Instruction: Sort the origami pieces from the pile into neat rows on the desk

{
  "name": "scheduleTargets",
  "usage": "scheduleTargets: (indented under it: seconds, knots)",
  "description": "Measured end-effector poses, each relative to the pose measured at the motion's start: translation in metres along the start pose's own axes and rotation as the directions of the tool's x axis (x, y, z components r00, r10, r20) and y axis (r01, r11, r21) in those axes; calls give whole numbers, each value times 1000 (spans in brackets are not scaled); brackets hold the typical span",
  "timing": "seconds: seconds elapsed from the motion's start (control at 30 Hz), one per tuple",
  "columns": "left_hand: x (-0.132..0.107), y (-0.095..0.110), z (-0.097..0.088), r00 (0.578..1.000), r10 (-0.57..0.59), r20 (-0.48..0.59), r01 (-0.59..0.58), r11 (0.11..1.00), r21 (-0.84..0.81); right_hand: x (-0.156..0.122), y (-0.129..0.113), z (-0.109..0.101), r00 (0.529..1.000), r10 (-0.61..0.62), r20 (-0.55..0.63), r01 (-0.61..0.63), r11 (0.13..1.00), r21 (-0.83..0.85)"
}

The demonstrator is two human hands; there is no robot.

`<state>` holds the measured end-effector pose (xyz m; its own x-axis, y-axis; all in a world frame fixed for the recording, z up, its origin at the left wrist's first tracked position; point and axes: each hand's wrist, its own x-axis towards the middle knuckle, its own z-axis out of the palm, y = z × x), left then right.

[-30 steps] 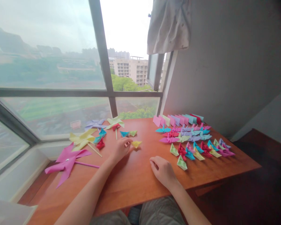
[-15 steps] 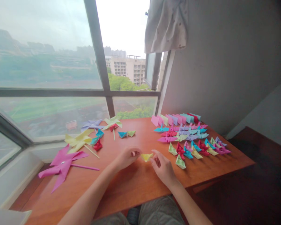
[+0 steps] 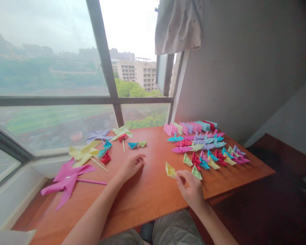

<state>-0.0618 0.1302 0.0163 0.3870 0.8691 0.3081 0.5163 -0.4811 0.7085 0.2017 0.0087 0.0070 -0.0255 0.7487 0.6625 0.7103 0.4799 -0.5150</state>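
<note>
My right hand (image 3: 191, 188) pinches a small folded yellow paper piece (image 3: 170, 169) just above the wooden table (image 3: 148, 194), left of a green folded piece (image 3: 196, 173). My left hand (image 3: 131, 164) rests on the table with loosely curled fingers apart and nothing in it. Several folded paper pieces in many colours (image 3: 206, 149) lie in rows to the right of both hands.
Paper pinwheels lie at the left: a big pink one (image 3: 67, 178), a yellow one (image 3: 84, 153), a purple one (image 3: 98, 135) and a green one (image 3: 121, 132). Small blue and green folded pieces (image 3: 137, 144) sit near the window. A grey wall stands at the right.
The yellow piece passed from my left hand to my right hand, which carried it to the right. My left hand drew back and opened.
</note>
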Motion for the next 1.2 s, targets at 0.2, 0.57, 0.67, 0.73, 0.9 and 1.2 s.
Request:
scheduleTargets:
  seconds: [0.2,0.57,0.67,0.73,0.9,1.2]
  knots:
    - [-1,3,-3,1000,0,5,0,998,64,-21,42,-79,977,22,-214,-99,930,-354]
    - [-1,-6,1,1000,14,3,-14,996,85,-56,97,-79,982,133,-131,-182,845,-503]
    - [-1,-9,2,1000,17,2,-17,996,90,-52,97,-74,983,128,-132,-178,839,-514]
    - [-1,-10,2,1000,19,4,-19,996,92,-50,97,-73,984,121,-130,-171,839,-516]
    - [-1,-10,1,1000,17,8,-18,995,97,-48,96,-73,983,115,-140,-171,845,-507]
    - [-1,-7,0,1000,26,14,-27,996,91,-49,103,-76,986,139,-92,-166,854,-494]
